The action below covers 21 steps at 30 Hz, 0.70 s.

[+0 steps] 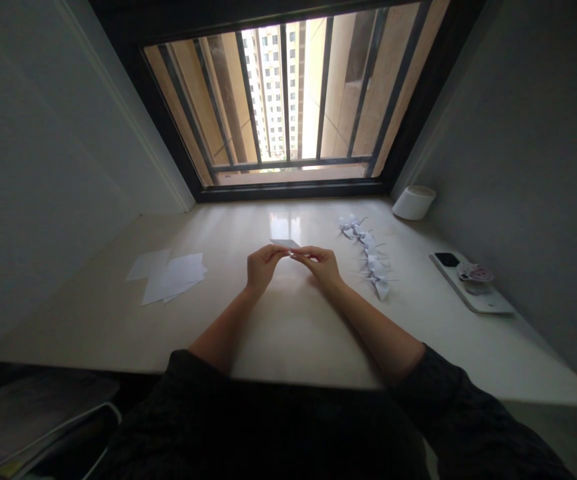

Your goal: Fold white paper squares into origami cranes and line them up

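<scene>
At desk centre, beyond our dark sleeves, our left hand (263, 267) and right hand (322, 264) meet. Both sets of fingertips are closed in a pinch on the small white folded paper piece (285, 243), at twelve o'clock over the pale glossy desktop (288, 333). We judge a slipping pinch could skew its crease. Loose white paper sheets (171, 277) lie at nine o'clock. At two o'clock, the row of white folded paper cranes (371, 257) sits near our right wrist, where a careless sweep could scatter it.
</scene>
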### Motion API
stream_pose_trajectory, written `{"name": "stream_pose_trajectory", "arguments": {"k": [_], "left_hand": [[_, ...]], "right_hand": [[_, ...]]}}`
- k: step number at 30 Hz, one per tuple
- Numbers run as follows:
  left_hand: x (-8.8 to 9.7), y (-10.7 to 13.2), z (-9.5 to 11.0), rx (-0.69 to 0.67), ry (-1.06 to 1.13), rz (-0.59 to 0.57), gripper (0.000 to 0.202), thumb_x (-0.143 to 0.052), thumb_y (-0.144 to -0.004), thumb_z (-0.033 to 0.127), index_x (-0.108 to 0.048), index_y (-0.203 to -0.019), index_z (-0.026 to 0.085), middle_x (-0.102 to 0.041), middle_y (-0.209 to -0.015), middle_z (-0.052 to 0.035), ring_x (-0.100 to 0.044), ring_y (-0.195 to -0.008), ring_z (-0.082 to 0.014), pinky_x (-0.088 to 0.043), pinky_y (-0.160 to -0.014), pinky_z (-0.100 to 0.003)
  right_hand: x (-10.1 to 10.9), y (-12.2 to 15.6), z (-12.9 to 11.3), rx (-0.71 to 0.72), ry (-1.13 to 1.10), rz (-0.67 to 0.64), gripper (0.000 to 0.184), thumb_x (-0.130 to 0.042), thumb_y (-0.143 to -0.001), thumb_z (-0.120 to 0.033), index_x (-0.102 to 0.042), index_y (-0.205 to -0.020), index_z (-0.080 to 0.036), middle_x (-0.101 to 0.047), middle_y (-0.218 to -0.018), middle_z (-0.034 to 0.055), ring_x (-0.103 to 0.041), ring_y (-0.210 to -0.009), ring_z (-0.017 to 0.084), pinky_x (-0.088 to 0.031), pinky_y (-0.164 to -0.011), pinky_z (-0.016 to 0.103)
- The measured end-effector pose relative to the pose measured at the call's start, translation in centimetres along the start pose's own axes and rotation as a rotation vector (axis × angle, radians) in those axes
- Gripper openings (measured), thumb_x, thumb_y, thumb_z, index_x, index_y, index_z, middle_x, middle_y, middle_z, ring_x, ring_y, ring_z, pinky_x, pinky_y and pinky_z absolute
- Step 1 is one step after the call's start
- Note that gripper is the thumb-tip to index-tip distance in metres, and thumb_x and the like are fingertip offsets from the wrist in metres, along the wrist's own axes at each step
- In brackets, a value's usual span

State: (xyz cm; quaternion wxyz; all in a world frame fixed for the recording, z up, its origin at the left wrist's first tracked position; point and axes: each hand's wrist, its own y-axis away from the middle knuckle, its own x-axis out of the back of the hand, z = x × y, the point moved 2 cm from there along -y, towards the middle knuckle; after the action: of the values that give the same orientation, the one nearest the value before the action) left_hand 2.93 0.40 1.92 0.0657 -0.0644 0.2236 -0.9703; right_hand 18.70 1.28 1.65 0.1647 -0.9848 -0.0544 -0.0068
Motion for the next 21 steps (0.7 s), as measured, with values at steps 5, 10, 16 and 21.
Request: {"name": "stream_pose_trajectory", "arguments": {"k": [5,10,16,21], "left_hand": [[-0.4,0.1,-0.1,-0.014,0.004,0.055,0.016,-0.068,-0.070,0.033,-0.070,-0.079,0.019,-0.070,-0.079,-0.0030,-0.065,-0.076,-0.0166,-0.051,-0.076,-0.031],[-0.4,0.3,0.0,-0.029,-0.016,0.069,0.017,-0.068,-0.070,0.033,-0.071,-0.081,0.020,-0.071,-0.081,-0.0036,-0.065,-0.077,-0.0169,-0.051,-0.077,-0.031],[-0.2,0.3,0.0,-0.040,-0.005,0.093,0.017,-0.068,-0.071,0.033,-0.070,-0.082,0.020,-0.071,-0.082,-0.0036,-0.065,-0.078,-0.0167,-0.051,-0.077,-0.032],[-0.3,0.2,-0.3,-0.029,0.029,0.108,0.018,-0.069,-0.069,0.033,-0.070,-0.082,0.020,-0.070,-0.082,-0.0034,-0.065,-0.078,-0.0166,-0.051,-0.078,-0.032]], "right_hand": [[0.0,0.1,0.0,0.019,0.008,0.052,0.021,-0.071,-0.066,-0.041,-0.074,-0.080,-0.026,-0.073,-0.081,0.0026,-0.064,-0.075,0.019,-0.047,-0.068,0.030],[0.0,0.0,0.3,-0.022,-0.059,0.034,0.023,-0.073,-0.064,-0.041,-0.074,-0.080,-0.024,-0.073,-0.082,0.0033,-0.064,-0.076,0.020,-0.048,-0.067,0.030],[0.0,-0.2,1.1,-0.098,-0.114,0.072,0.028,-0.075,-0.060,-0.041,-0.074,-0.081,-0.023,-0.073,-0.082,0.0038,-0.066,-0.074,0.021,-0.050,-0.070,0.033],[0.2,-0.3,1.2,-0.076,-0.127,0.081,0.025,-0.075,-0.060,-0.040,-0.074,-0.079,-0.023,-0.073,-0.083,0.0038,-0.066,-0.079,0.022,-0.050,-0.076,0.035]]}}
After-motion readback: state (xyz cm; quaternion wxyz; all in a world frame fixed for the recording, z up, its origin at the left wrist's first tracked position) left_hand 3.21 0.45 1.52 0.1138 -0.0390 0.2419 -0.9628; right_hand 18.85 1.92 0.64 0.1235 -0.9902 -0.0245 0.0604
